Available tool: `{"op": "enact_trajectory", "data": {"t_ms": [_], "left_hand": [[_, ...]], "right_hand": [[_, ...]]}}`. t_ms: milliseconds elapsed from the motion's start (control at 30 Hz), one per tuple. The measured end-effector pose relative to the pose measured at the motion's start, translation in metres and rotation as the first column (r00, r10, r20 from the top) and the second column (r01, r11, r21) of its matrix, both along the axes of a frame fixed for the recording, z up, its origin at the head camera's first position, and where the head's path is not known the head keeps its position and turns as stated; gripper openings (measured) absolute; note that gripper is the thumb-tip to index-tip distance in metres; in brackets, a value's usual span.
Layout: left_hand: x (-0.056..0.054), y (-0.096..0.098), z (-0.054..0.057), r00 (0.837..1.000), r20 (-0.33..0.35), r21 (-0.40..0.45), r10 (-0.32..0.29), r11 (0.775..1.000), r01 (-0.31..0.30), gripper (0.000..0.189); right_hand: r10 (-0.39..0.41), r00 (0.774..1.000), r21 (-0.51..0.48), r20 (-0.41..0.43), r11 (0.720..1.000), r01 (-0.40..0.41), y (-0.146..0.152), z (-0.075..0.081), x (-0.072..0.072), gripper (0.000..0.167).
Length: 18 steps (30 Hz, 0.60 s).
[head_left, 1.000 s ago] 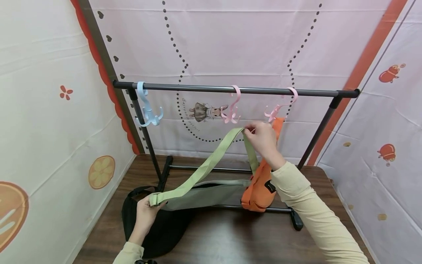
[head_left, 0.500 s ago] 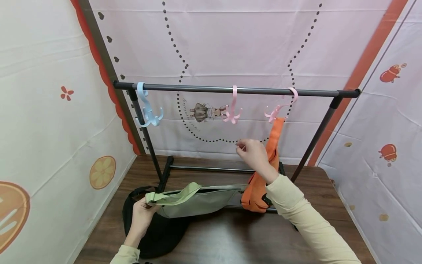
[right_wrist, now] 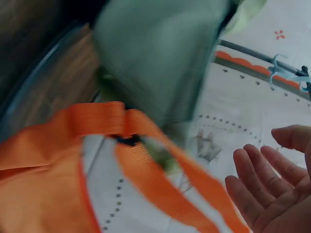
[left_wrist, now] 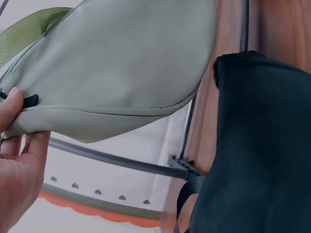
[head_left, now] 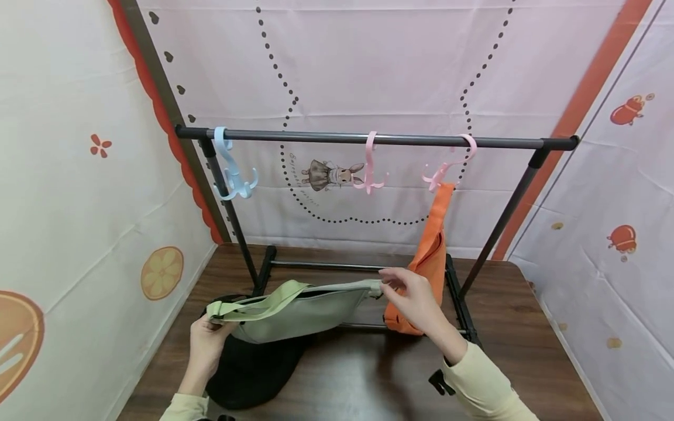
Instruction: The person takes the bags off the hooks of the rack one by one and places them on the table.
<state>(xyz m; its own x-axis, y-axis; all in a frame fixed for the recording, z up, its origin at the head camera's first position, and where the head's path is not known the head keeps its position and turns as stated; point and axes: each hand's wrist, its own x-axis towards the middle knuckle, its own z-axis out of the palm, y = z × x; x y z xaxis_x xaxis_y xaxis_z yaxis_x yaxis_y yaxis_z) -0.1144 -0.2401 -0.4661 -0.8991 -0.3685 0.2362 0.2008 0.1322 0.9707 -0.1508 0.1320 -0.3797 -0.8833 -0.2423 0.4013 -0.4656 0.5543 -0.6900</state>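
A grey-green sling bag [head_left: 316, 313] with a light green strap [head_left: 281, 301] is held above the table. My left hand [head_left: 206, 345] pinches its left end by the strap's base, the thumb on top in the left wrist view. My right hand [head_left: 413, 298] is by the bag's right end. In the right wrist view its fingers [right_wrist: 262, 177] are spread and loosely bent, apart from the bag. An orange bag [head_left: 429, 257] hangs by its strap from the right pink hook [head_left: 439, 175], just behind my right hand. A black bag [head_left: 258, 371] lies under the green one.
A black rack bar [head_left: 305, 138] spans the back, carrying a blue hook [head_left: 234, 175] at left and another pink hook [head_left: 370, 169] near the middle. The rack's feet stand on the brown wooden table [head_left: 500, 351]. Printed cloth walls surround three sides.
My right hand let go of the raised green strap and came down to the bag's right end. The strap dropped onto the bag. My left hand moved slightly left with the bag.
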Motion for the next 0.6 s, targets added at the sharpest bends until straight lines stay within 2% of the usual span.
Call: {"op": "enact_trajectory", "data": {"t_ms": [133,200,300,467,600], "left_hand": [[0.003,-0.007,0.009,0.999,-0.013,0.072,0.036,0.997,-0.035,0.026],[0.004,-0.010,0.015,0.998,-0.034,0.111,0.057,0.992,-0.053,0.031],[0.007,-0.014,0.025,0.995,-0.081,0.170,0.063,0.984,-0.048,0.032],[0.011,-0.021,0.035,0.984,-0.178,0.246,0.028,0.969,0.017,0.029],[0.013,-0.024,0.039,0.964,-0.264,0.330,-0.022,0.937,0.112,0.028]], "right_hand": [[0.008,1.000,-0.049,0.026,0.999,-0.007,0.009,-0.010,0.008,0.031],[0.009,1.000,-0.081,0.029,0.997,-0.006,0.010,-0.014,0.012,0.033],[0.012,1.000,-0.133,0.010,0.991,-0.010,0.009,-0.020,0.016,0.036],[0.012,1.000,-0.186,-0.018,0.982,-0.015,0.002,-0.032,0.019,0.047],[0.032,0.999,-0.258,0.030,0.966,-0.024,-0.008,-0.040,0.021,0.061]]}}
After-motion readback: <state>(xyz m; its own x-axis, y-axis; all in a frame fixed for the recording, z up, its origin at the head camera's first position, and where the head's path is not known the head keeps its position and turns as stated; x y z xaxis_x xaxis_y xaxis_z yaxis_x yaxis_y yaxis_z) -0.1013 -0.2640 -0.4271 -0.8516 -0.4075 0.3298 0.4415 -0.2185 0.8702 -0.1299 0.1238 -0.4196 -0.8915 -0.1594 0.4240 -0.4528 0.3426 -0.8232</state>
